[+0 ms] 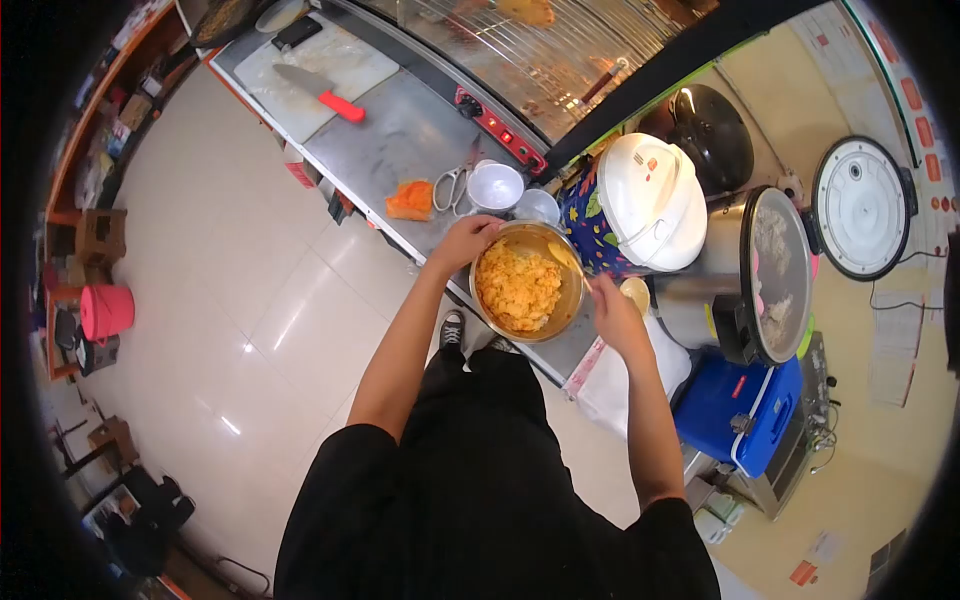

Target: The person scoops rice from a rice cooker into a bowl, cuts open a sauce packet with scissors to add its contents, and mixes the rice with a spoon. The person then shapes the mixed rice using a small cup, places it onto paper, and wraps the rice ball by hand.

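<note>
A metal bowl (487, 318) filled with orange-yellow rice (518, 288) is at the counter's front edge. My left hand (468, 244) pinches the bowl's rim on its upper left side. On the right side, my right hand (617, 316) is closed around the handle of a spoon (563, 256), whose head rests inside the bowl against the wall. Beyond the bowl stand a white bowl (496, 187) and a smaller clear bowl (538, 207). Scissors (450, 189) and an orange packet (410, 200) lie to the left of them.
A red-handled knife (345, 106) lies across a white cutting board (318, 70) at far left. A rice cooker with a white lid (655, 200) and a large open pot (700, 300) stand on the right. A blue cooler (735, 405) sits lower right; a glass warming cabinet (500, 50) is behind.
</note>
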`<action>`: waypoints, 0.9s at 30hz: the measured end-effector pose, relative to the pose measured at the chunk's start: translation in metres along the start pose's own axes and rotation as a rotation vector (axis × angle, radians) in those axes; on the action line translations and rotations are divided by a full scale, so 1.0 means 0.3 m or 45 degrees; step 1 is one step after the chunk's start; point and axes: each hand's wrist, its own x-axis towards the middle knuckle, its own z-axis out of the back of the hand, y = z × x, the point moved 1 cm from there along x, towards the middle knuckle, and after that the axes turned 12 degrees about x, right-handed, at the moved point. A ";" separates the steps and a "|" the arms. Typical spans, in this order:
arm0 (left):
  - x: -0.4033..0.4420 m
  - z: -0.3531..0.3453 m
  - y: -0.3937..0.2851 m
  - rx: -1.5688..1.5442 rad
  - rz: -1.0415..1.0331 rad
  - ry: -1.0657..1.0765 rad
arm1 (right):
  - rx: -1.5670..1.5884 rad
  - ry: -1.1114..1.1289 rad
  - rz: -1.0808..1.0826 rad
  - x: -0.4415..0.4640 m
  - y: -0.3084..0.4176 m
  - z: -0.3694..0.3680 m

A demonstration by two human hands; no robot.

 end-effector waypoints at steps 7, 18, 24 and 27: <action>-0.004 0.031 -0.109 0.075 0.072 0.076 | -0.166 0.241 0.050 0.054 0.093 -0.184; 0.002 0.007 -0.042 0.033 -0.033 -0.031 | -0.211 0.106 0.051 0.053 0.057 -0.091; 0.020 0.014 -0.019 0.115 -0.058 -0.059 | -0.446 0.414 0.189 -0.068 0.153 -0.067; -0.007 0.023 -0.072 0.275 -0.097 -0.091 | -0.563 0.428 -0.051 -0.130 0.133 -0.043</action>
